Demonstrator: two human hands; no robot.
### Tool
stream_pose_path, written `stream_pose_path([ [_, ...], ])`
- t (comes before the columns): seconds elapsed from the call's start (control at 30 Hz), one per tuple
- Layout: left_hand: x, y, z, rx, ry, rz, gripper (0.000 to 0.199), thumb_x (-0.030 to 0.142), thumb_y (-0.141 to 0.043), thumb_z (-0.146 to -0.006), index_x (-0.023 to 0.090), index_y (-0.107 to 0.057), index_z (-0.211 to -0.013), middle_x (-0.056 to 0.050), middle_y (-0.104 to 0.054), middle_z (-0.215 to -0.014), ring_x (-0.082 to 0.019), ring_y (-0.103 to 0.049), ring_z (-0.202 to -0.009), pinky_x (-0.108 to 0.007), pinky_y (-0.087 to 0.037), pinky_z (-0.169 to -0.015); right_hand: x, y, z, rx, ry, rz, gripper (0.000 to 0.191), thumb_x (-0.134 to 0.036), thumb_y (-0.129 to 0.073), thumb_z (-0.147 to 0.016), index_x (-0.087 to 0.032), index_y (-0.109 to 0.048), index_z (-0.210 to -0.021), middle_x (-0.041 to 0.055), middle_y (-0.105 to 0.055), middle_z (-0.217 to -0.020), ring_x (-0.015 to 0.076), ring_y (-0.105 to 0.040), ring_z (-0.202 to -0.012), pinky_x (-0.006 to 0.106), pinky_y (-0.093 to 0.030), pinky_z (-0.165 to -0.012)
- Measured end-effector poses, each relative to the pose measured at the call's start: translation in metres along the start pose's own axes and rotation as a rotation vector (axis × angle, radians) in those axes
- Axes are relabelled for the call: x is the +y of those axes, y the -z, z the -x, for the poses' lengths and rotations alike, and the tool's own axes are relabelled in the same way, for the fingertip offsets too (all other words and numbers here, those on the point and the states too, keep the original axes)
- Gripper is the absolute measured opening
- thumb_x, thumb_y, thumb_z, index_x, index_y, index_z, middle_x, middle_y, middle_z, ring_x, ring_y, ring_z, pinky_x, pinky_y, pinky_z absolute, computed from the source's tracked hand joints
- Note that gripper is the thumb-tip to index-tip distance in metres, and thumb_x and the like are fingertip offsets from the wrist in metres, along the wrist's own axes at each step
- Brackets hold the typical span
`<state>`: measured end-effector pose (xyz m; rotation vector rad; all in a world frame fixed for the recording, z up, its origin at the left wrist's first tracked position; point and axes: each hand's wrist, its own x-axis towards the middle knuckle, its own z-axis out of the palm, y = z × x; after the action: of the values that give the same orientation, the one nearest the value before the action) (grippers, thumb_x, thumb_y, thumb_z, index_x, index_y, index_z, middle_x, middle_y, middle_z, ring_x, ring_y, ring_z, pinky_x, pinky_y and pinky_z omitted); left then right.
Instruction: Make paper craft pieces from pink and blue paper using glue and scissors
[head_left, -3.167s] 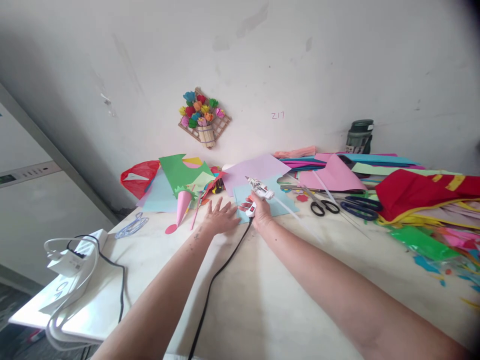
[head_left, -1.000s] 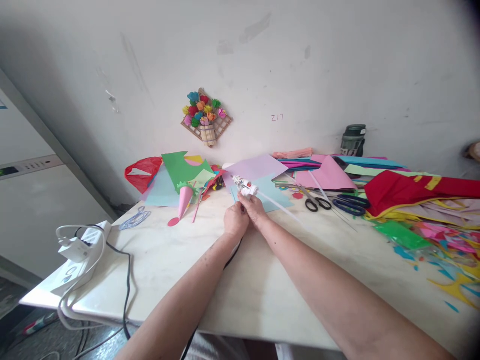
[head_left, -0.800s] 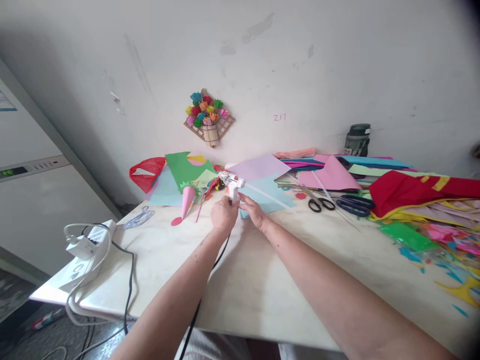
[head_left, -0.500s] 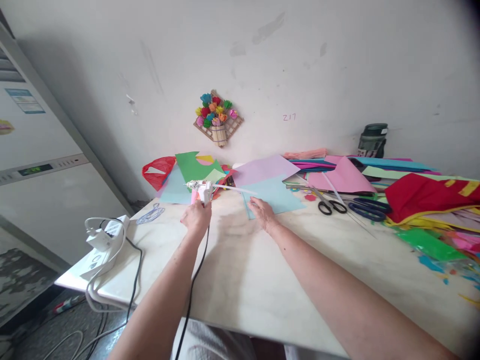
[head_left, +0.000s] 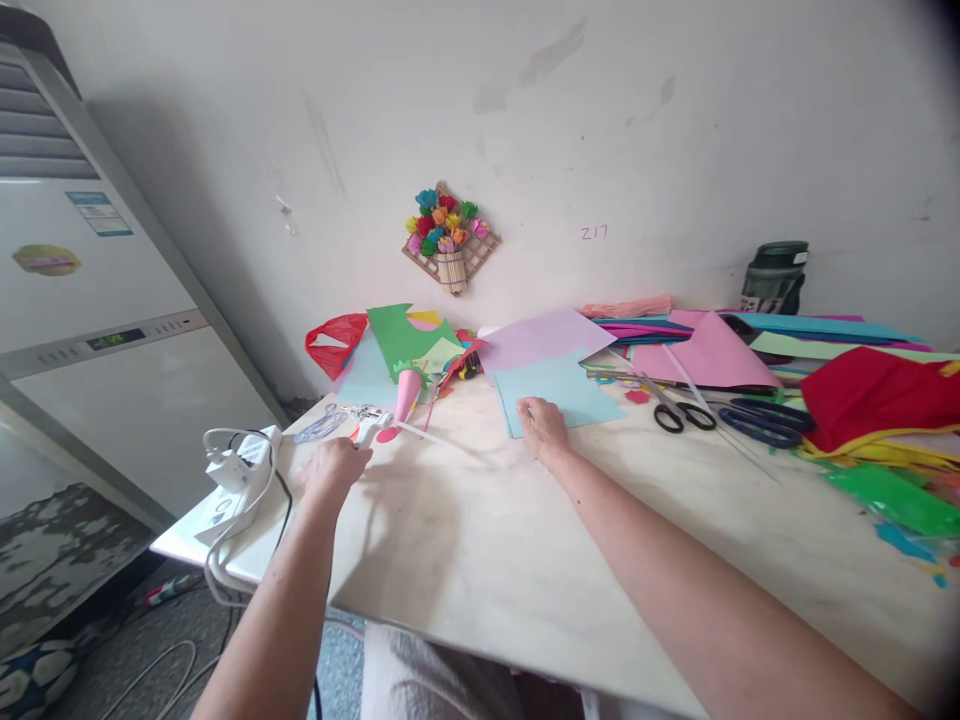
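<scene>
My left hand [head_left: 335, 468] is closed around a white hot glue gun [head_left: 373, 428], its nozzle pointing left and a long glue stick [head_left: 435, 438] jutting out of its back end to the right. Just beyond the gun stand a pink paper cone [head_left: 408, 393] with a green fringed rim and a red paper disc [head_left: 386, 435]. My right hand [head_left: 544, 430] lies over the front edge of a light blue sheet of paper [head_left: 585, 395], fingers slightly bent. It holds nothing that I can see.
Scissors with black handles [head_left: 684, 416], a second dark blue pair [head_left: 765, 420] and stacked coloured paper [head_left: 720, 355] are on the right. A power strip [head_left: 236, 490] with plugs sits at the table's left edge. A dark bottle [head_left: 776, 277] stands by the wall.
My left hand has carried the glue gun left and toward me, lower over the table, uncovering the pink cone. My right hand stays on the light blue paper. The view has shifted left.
</scene>
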<state>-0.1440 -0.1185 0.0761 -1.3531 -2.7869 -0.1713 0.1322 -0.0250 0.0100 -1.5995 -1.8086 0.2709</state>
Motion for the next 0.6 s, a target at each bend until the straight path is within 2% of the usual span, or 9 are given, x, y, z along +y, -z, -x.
stream_pose_path([
  [0.23, -0.013, -0.006, -0.016, -0.071, 0.048, -0.06, 0.031, 0.04, -0.056, -0.058, 0.019, -0.065, -0.077, -0.013, -0.063, -0.093, -0.029, -0.056, -0.087, -0.035, -0.041, -0.065, 0.005, -0.005, -0.001, 0.048, 0.095, 0.018, 0.034, -0.027, -0.033, -0.085, -0.021, -0.066, -0.085, 0.0035, -0.065, -0.091, 0.0161, -0.054, -0.084, 0.024, -0.033, -0.07],
  [0.4, -0.015, -0.005, -0.019, -0.092, -0.02, -0.126, 0.035, 0.043, -0.061, -0.053, 0.019, -0.065, -0.079, -0.014, -0.062, -0.097, -0.03, -0.054, -0.09, -0.036, -0.04, -0.068, 0.004, -0.006, 0.001, 0.092, 0.169, 0.012, 0.03, -0.029, -0.04, -0.082, -0.021, -0.067, -0.072, 0.0013, -0.066, -0.082, 0.0141, -0.055, -0.077, 0.022, -0.033, -0.068],
  [0.5, -0.009, 0.005, -0.017, -0.049, -0.079, -0.143, 0.044, 0.056, -0.058, -0.052, 0.02, -0.066, -0.077, -0.014, -0.061, -0.097, -0.032, -0.053, -0.092, -0.038, -0.04, -0.07, 0.002, -0.005, 0.003, 0.071, 0.171, 0.019, 0.028, -0.03, -0.043, -0.08, -0.021, -0.068, -0.071, 0.0019, -0.066, -0.081, 0.0144, -0.056, -0.077, 0.023, -0.033, -0.069],
  [0.6, 0.01, 0.012, -0.018, 0.046, -0.152, -0.081, 0.054, 0.064, -0.047, -0.058, 0.02, -0.064, -0.083, -0.014, -0.061, -0.098, -0.033, -0.053, -0.093, -0.039, -0.04, -0.07, -0.001, -0.004, 0.005, 0.061, 0.182, 0.03, 0.026, -0.029, -0.044, -0.079, -0.02, -0.068, -0.074, 0.003, -0.066, -0.081, 0.0157, -0.055, -0.079, 0.024, -0.032, -0.073],
])
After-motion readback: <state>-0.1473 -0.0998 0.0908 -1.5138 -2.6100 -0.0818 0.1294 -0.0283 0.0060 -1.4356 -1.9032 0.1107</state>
